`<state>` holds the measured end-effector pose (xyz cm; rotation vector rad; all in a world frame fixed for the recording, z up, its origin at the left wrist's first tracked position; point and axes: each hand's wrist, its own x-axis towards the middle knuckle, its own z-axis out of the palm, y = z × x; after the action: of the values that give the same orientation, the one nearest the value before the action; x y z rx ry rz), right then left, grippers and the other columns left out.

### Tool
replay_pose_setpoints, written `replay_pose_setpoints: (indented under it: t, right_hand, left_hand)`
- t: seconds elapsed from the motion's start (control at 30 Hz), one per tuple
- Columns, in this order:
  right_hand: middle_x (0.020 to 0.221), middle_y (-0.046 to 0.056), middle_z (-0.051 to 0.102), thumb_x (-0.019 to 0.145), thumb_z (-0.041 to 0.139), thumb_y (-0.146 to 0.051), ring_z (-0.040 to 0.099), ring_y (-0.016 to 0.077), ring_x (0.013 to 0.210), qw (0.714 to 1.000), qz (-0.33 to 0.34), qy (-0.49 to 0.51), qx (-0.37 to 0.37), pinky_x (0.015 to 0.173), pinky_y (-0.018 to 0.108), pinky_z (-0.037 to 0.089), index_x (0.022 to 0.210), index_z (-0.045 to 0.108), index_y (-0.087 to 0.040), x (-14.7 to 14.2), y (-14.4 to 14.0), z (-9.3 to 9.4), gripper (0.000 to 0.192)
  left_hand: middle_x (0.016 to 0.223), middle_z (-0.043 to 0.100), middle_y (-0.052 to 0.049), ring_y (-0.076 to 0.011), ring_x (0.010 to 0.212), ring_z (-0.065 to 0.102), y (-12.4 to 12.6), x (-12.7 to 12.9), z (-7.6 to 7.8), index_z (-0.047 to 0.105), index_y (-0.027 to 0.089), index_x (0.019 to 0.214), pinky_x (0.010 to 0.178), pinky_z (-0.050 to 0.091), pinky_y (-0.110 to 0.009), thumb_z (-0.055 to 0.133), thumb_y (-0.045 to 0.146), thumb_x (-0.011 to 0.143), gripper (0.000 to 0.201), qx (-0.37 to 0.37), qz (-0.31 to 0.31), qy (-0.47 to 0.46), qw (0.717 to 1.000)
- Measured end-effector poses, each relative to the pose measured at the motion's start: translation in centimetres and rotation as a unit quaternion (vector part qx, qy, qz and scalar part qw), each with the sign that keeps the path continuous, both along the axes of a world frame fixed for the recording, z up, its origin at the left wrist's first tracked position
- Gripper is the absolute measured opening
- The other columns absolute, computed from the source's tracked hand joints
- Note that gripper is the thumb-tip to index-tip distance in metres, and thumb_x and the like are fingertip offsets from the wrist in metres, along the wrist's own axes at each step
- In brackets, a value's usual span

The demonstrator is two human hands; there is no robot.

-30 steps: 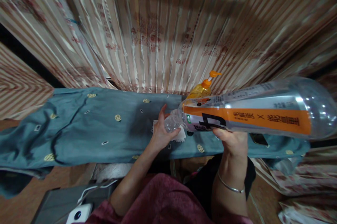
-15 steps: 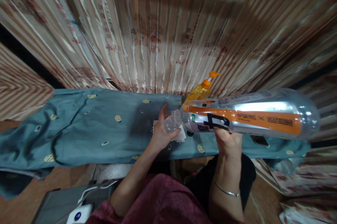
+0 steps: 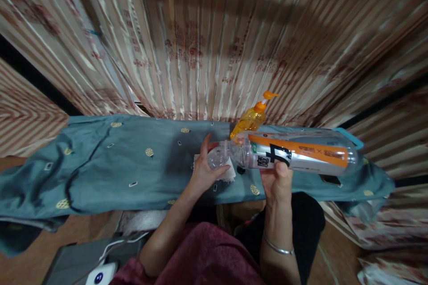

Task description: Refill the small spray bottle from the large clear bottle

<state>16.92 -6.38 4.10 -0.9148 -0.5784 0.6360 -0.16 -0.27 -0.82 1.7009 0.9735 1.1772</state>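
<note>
Right now the right hand [image 3: 276,182] grasps a large clear plastic bottle [image 3: 294,155] with an orange and black label, fingers wrapped under its body and thumb over the label. The bottle lies almost level, its base toward three o'clock and its neck toward nine o'clock. The left hand [image 3: 205,171] is curled around the bottle's neck [image 3: 219,158], fingers closed on it; whether a cap sits there I cannot tell, since the hand covers the mouth. Under the left hand lies a white cloth [image 3: 229,174] on a blue-grey table cover [image 3: 117,164] dotted with small yellow rounds.

Just behind the bottle, at about twelve o'clock from the hands, stands an orange pump bottle [image 3: 250,117], upright, touching or nearly touching the clear one. A striped curtain [image 3: 200,44] fills the far side. At seven o'clock, low in view, sits a small white device [image 3: 100,274] with a cable.

As I judge it, the step in hand is work at the mouth of the bottle above the cloth, either turning a cap or tipping liquid out. A next move would call for the right hand to steady the body while the left works the neck.
</note>
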Motion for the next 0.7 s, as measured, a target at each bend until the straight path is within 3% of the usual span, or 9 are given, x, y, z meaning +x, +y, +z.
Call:
replay_pose_setpoints:
  t: [0.33, 0.7]
  right_hand:
    - [0.1, 0.0, 0.076, 0.053, 0.086, -0.054, 0.071, 0.0217, 0.09, 1.0, -0.006, 0.02, -0.019, 0.076, 0.037, 0.06, 0.102, 0.069, -0.027, 0.4, 0.0, -1.0, 0.059]
    - [0.106, 0.003, 0.076, 0.053, 0.088, -0.048, 0.072, 0.0252, 0.1, 1.0, -0.004, -0.02, 0.005, 0.092, 0.044, 0.058, 0.11, 0.068, -0.026, 0.5, 0.0, 0.3, 0.064]
  left_hand:
    - [0.13, 0.067, -0.011, -0.0274, 0.122, 0.065, -0.1, 0.0, 0.3, 0.026, 0.021, 0.154, 0.109, 0.049, -0.046, 0.082, 0.021, 0.072, 0.099, 0.003, 0.003, 0.004, 1.0]
    - [0.123, 0.068, -0.009, -0.026, 0.117, 0.067, -0.1, 0.1, 0.1, 0.027, 0.021, 0.153, 0.107, 0.051, -0.044, 0.08, 0.021, 0.073, 0.096, 0.012, 0.018, 0.024, 0.999]
